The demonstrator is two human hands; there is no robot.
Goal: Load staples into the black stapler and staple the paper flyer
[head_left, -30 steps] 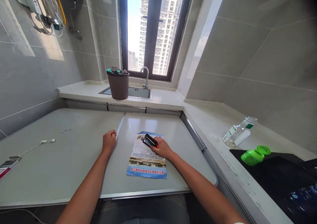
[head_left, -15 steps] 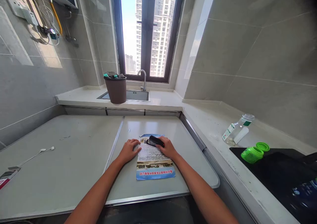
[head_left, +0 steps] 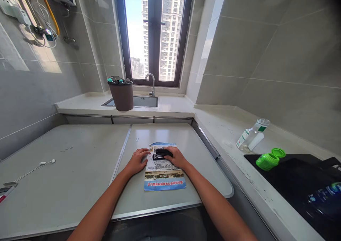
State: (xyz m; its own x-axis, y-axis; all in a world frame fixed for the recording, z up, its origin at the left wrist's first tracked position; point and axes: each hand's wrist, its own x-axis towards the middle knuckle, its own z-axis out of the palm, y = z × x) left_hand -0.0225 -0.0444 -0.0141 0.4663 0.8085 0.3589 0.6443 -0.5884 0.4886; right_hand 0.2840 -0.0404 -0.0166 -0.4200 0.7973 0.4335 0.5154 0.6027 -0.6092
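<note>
A printed leaflet (head_left: 165,174) with a blue band and red lettering lies flat on the right-hand board. My right hand (head_left: 176,158) grips a black stapler (head_left: 163,152) over the upper part of the sheet. The stapler points left, and a gap shows between its upper and lower arms. At the sheet's left edge rests my left hand (head_left: 137,160), palm down with the fingers apart, its fingertips touching the paper's margin. Whether the stapler touches the paper I cannot tell.
A brown bin (head_left: 121,96) stands before the sink (head_left: 145,102). On the right counter are a clear bottle (head_left: 252,136), a green container (head_left: 268,161) with its lid flipped back, and a dark blue bottle (head_left: 323,198). Wired white pieces (head_left: 42,163) lie on the left board.
The stapler has turned in my right hand, from slanting to nearly level, and its arms now show apart. My left hand stays at the leaflet's edge. The view has shifted slightly.
</note>
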